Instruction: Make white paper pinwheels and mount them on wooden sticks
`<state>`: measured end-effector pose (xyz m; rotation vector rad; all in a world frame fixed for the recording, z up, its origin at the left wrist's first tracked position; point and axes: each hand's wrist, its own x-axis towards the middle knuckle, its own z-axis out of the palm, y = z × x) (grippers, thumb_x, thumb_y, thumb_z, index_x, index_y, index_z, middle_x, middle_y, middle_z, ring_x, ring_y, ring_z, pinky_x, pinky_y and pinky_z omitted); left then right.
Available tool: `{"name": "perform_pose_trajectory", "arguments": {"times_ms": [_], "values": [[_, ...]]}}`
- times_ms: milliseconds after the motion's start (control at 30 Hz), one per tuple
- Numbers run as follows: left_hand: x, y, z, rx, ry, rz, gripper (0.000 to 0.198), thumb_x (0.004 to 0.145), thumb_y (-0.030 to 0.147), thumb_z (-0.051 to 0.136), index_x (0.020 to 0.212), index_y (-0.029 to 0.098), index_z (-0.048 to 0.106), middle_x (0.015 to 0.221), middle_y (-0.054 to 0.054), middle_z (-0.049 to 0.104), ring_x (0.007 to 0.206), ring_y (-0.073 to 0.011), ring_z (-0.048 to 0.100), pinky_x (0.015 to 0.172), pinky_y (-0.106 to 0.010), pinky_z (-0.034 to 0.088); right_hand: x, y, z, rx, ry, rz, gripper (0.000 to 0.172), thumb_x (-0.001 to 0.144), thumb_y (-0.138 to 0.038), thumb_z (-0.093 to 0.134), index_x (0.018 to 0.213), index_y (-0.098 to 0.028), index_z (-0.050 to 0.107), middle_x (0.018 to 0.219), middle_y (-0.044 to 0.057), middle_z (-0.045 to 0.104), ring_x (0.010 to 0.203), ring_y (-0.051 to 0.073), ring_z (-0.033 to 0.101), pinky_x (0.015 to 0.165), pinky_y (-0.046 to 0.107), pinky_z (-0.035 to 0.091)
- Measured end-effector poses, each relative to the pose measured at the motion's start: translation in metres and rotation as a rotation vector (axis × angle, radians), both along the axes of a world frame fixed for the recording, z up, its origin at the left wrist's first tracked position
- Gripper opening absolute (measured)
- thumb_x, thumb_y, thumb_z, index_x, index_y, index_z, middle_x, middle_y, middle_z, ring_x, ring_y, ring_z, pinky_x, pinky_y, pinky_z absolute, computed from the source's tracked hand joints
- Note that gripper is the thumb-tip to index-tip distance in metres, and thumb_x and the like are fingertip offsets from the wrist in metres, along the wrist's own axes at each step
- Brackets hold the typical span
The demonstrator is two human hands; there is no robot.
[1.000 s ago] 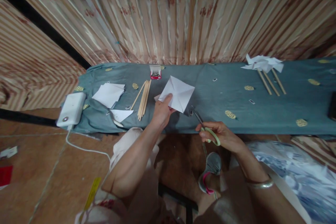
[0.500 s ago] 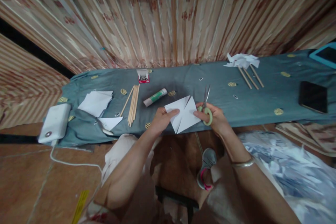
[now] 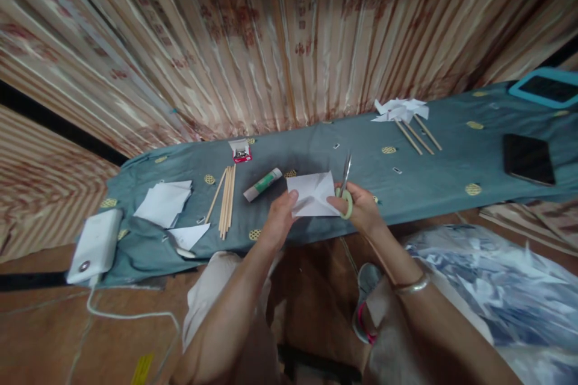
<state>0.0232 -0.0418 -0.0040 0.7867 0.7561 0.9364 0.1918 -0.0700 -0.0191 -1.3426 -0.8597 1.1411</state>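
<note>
1. Here, the left hand pinches the left side of the white paper.
2. The right hand grips its right side, plus the scissors.
3. Wider across, the paper lies between both thumbs; the blades point away.

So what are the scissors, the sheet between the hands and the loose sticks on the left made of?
Scissors: blades probably steel, as they look grey and shiny; pale green handles likely plastic, being smooth and evenly coloured.
Sheet: matte white paper, judging by its thinness and creases.
Sticks: seemingly bare wood, pale tan and dull, though bamboo is possible.
</note>
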Motion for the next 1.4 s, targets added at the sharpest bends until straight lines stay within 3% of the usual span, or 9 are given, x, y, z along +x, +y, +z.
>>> {"name": "perform_pose_trajectory", "arguments": {"times_ms": [167,367,467,600,800,900,1167,1400], "values": [[0.014,-0.005,-0.001,0.038,0.112,0.082,0.043,0.056,0.037,0.084,0.089,0.014,0.071,0.097,-0.010,0.073,0.093,-0.0231,0.067,0.089,-0.036,0.049,-0.013,0.005,0.001,0.019,0.049,-0.147,0.043,0.049,-0.041,0.080,0.079,-0.021,0.057,0.065,-0.005,0.056,0.057,0.011,0.047,0.054,0.025,0.042],[0.028,0.001,-0.014,-0.041,0.125,0.297,0.041,0.051,0.025,0.083,0.088,0.013,0.070,0.092,-0.009,0.074,0.086,-0.0224,0.068,0.086,-0.036,0.051,-0.025,0.009,0.002,0.032,0.059,-0.122,0.042,0.054,-0.044,0.078,0.082,-0.021,0.058,0.067,-0.003,0.059,0.059,0.012,0.050,0.057,0.026,0.044],[0.026,0.006,-0.016,-0.036,0.141,0.343,0.037,0.052,0.022,0.082,0.086,0.014,0.070,0.090,-0.007,0.075,0.083,-0.0213,0.068,0.084,-0.034,0.051,-0.025,0.009,0.002,0.024,0.030,-0.105,0.043,0.053,-0.046,0.079,0.081,-0.020,0.059,0.065,-0.004,0.059,0.058,0.011,0.049,0.054,0.025,0.043],[0.015,0.013,-0.017,0.021,0.189,0.388,0.033,0.053,0.021,0.081,0.083,0.014,0.069,0.088,-0.005,0.074,0.082,-0.0195,0.067,0.082,-0.033,0.050,-0.020,0.003,0.004,-0.031,0.003,0.038,0.050,0.050,-0.049,0.082,0.084,-0.019,0.061,0.061,-0.004,0.059,0.056,0.012,0.052,0.052,0.024,0.042],[-0.004,0.022,-0.016,0.074,0.227,0.469,0.038,0.053,0.021,0.079,0.089,0.014,0.068,0.092,-0.006,0.073,0.085,-0.0187,0.066,0.084,-0.031,0.049,-0.008,-0.024,0.007,-0.145,-0.020,0.478,0.048,0.064,-0.058,0.074,0.086,-0.017,0.064,0.073,0.003,0.067,0.059,0.012,0.058,0.055,0.024,0.045],[-0.008,0.023,-0.016,0.078,0.219,0.474,0.040,0.052,0.020,0.079,0.089,0.013,0.068,0.093,-0.006,0.073,0.084,-0.0189,0.066,0.083,-0.032,0.049,-0.007,-0.034,0.003,-0.170,0.003,0.609,0.048,0.065,-0.056,0.075,0.088,-0.016,0.065,0.073,0.003,0.067,0.060,0.011,0.057,0.056,0.024,0.046],[-0.005,0.014,-0.012,0.052,0.200,0.373,0.036,0.050,0.020,0.079,0.084,0.013,0.070,0.083,-0.004,0.072,0.072,-0.0166,0.064,0.073,-0.029,0.049,-0.015,-0.035,0.005,-0.207,0.017,0.654,0.046,0.064,-0.058,0.075,0.081,-0.016,0.065,0.068,0.002,0.065,0.058,0.010,0.055,0.055,0.023,0.045],[-0.004,0.013,-0.011,0.041,0.227,0.369,0.044,0.050,0.019,0.079,0.092,0.012,0.070,0.087,-0.006,0.073,0.075,-0.0182,0.065,0.075,-0.030,0.049,-0.015,-0.033,0.002,-0.225,0.020,0.643,0.046,0.063,-0.055,0.076,0.083,-0.016,0.065,0.069,0.002,0.065,0.061,0.011,0.057,0.057,0.023,0.045]]}}
